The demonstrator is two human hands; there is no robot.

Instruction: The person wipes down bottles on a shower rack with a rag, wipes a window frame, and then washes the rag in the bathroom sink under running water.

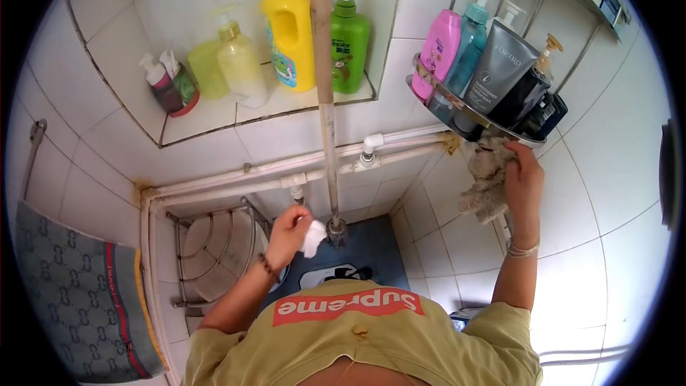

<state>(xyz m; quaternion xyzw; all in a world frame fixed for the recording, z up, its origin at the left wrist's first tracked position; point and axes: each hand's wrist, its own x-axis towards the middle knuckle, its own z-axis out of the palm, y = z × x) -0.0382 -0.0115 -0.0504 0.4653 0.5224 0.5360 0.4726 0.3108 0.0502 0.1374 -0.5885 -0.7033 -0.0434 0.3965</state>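
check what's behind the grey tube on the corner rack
A white pump top pokes up behind the grey tube. The tube covers most or all of the container below that pump, so its shape and label can't be seen.

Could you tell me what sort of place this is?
Probably a small bathroom: pump bottles in a tiled niche, a conditioner tube on a corner shelf, and a hanging towel.

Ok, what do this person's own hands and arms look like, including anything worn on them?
Both hands are ungloved. Above the left hand is a dark beaded bracelet; above the right hand, a thin pale band. The short, loose sleeves are olive-yellow.
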